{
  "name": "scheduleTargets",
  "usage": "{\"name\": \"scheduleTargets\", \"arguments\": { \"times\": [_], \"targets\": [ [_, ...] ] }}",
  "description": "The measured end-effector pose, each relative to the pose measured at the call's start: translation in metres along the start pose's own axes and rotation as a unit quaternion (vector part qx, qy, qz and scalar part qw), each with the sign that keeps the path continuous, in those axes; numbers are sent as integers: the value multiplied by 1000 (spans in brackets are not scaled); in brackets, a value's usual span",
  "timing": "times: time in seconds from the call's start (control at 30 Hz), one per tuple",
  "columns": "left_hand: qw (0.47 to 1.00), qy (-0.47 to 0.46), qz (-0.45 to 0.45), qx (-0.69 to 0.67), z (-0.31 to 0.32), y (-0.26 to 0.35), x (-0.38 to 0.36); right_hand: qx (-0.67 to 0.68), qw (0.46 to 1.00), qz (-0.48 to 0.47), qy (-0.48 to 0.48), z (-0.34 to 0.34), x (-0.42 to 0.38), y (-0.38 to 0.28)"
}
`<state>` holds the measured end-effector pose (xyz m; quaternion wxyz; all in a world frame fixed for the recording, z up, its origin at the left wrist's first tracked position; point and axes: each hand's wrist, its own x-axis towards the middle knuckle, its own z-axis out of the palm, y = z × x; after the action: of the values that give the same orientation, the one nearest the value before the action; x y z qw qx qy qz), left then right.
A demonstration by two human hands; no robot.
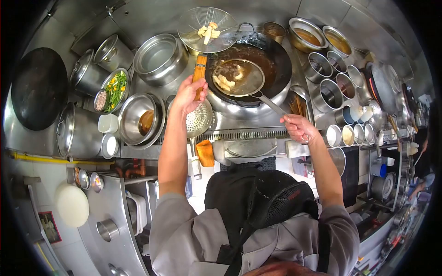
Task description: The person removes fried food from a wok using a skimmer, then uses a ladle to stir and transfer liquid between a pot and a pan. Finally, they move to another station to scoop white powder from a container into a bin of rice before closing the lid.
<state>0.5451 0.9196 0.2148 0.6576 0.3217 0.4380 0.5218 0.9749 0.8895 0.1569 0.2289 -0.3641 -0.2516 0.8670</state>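
My left hand (189, 95) is closed around the wooden handle of a wire spider strainer (188, 31). A few pale yellow, fried-looking pieces (209, 32) lie in its mesh, which overlaps the far left rim of the wok in this view. My right hand (300, 129) grips the end of a long metal handle on a fine-mesh skimmer (252, 76). That skimmer is over the wok (282, 60), which holds dark brown liquid. More pale pieces (224, 83) show at the skimmer's left side. A perforated ladle (199, 120) lies just below my left hand.
Steel bowls (126, 115), a deep pot (156, 60) and a dish of green and yellow vegetables (117, 89) stand to the left. On the right are several seasoning containers (329, 92) and bowls of brown liquid (306, 36). An orange cloth (205, 153) hangs at the front edge.
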Motion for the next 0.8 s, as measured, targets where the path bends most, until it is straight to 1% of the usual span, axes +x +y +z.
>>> {"name": "scheduleTargets", "arguments": {
  "times": [0.03, 0.07, 0.13, 0.17, 0.27, 0.33, 0.37, 0.43, 0.47, 0.53, 0.57, 0.63, 0.67, 0.7, 0.73, 0.77, 0.8],
  "targets": [
    [1000, 13, 1, 25, -2, -5, 2, -1, 1000, 0, -1, 11, -6, 1],
    [998, 26, 5, 49, -5, -9, 5, -12, 1000, -17, 19, 24, -16, -3],
    [998, 33, 1, 57, -7, -23, 6, -36, 997, -39, 58, 36, -34, -10],
    [997, 40, -5, 64, -6, -31, 7, -38, 997, -41, 62, 40, -40, -14],
    [997, 46, -10, 66, -2, -57, 10, -95, 983, -81, 135, 54, -61, -27],
    [996, 53, -16, 74, 11, -67, 5, -114, 975, -101, 161, 63, -70, -36],
    [996, 48, -15, 72, 18, -74, 4, -131, 967, -119, 182, 67, -73, -41],
    [996, 46, -22, 79, 29, -93, 4, -155, 961, -130, 189, 76, -73, -48],
    [996, 43, -25, 76, 35, -101, 5, -196, 949, -137, 203, 80, -70, -50],
    [998, 5, -49, 44, 46, -107, 3, -276, 921, -142, 237, 86, -64, -53],
    [998, -15, -61, 22, 50, -110, 2, -277, 919, -146, 239, 82, -58, -50],
    [995, -50, -80, -20, 58, -111, 0, -426, 836, -188, 290, 68, -43, -40],
    [995, -60, -81, -27, 62, -113, 0, -501, 780, -196, 320, 63, -39, -36],
    [994, -69, -82, -33, 64, -116, 1, -502, 779, -199, 319, 50, -30, -29],
    [994, -68, -80, -34, 67, -118, 2, -586, 678, -276, 349, 33, -21, -23],
    [992, -76, -81, -55, 69, -120, 3, -655, 561, -345, 369, 23, -16, -20],
    [990, -84, -84, -76, 71, -122, 2, -646, 585, -304, 386, 22, -16, -21]
  ]
}}
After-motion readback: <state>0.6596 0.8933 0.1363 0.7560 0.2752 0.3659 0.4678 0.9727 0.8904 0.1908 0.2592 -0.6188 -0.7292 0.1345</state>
